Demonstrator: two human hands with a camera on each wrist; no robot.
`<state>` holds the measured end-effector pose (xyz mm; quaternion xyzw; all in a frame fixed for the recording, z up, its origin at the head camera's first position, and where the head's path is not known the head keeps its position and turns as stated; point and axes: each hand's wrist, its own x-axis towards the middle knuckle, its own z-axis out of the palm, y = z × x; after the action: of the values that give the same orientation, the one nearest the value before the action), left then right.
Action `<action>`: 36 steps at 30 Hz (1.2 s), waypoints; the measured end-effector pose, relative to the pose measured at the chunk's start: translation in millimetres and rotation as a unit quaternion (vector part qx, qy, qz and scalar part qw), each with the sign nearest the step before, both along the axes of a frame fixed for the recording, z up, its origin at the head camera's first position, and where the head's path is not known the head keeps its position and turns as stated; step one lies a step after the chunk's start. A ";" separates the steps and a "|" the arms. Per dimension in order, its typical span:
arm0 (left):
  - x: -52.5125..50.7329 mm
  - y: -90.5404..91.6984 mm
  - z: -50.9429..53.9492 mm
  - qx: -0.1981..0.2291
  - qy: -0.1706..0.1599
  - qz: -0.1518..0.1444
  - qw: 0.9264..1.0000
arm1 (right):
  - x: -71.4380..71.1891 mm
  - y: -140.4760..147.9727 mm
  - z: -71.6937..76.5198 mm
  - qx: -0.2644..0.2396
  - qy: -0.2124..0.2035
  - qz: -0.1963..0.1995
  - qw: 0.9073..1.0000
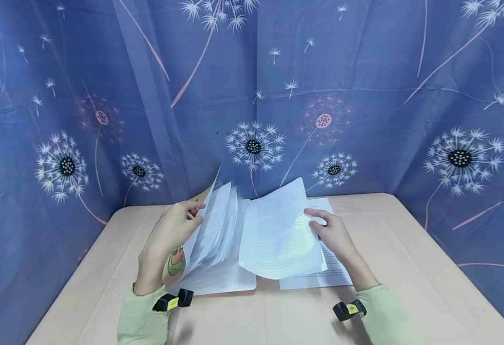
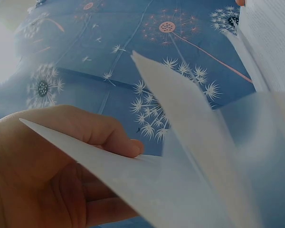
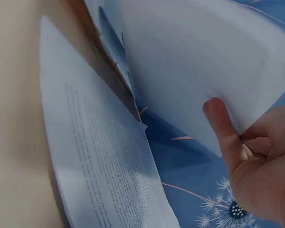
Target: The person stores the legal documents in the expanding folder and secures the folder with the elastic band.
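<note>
Toward the far edge of the beige worktop (image 1: 105, 258), the right hand (image 1: 335, 235) pinches the right edge of a raised white printed paper sheet (image 1: 277, 230), long axis roughly near-to-far, while the left hand (image 1: 165, 235), farther from it, grips the lifted cover (image 1: 176, 261) of a cartoon-printed folder (image 1: 221, 282).

From here I see room for a hand along the worktop (image 1: 420, 258) on both outer sides, past the left hand (image 1: 169, 235) or the right hand (image 1: 335, 237), and at the front between the two sleeves (image 1: 141, 321). In the middle, tilted pages (image 1: 217, 225) block the left and a raised sheet (image 1: 277, 235) the right; the space between them narrows downward. A gap separates that sheet from the printed page (image 1: 340, 275) below. Hanging cloth (image 1: 252, 67) closes off the back.
</note>
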<state>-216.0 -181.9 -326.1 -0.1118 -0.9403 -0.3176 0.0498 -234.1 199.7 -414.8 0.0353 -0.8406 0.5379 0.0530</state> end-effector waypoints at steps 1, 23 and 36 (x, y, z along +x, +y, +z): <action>0.1 0.1 0.2 -0.001 0.000 0.000 1.000 | 0.4 -0.9 -0.4 0.017 0.007 0.005 1.000; -2.4 -0.1 -0.7 -0.002 -0.001 -0.004 1.000 | -10.9 6.5 -43.3 0.079 -0.131 0.021 0.988; -0.4 0.2 -0.6 0.001 0.001 -0.007 1.000 | -10.0 31.9 -18.8 -0.070 -0.108 0.049 0.990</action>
<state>-216.4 -181.7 -326.7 -0.1185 -0.9392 -0.3186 0.0486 -244.2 231.7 -433.7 0.0142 -0.7989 0.5980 -0.0626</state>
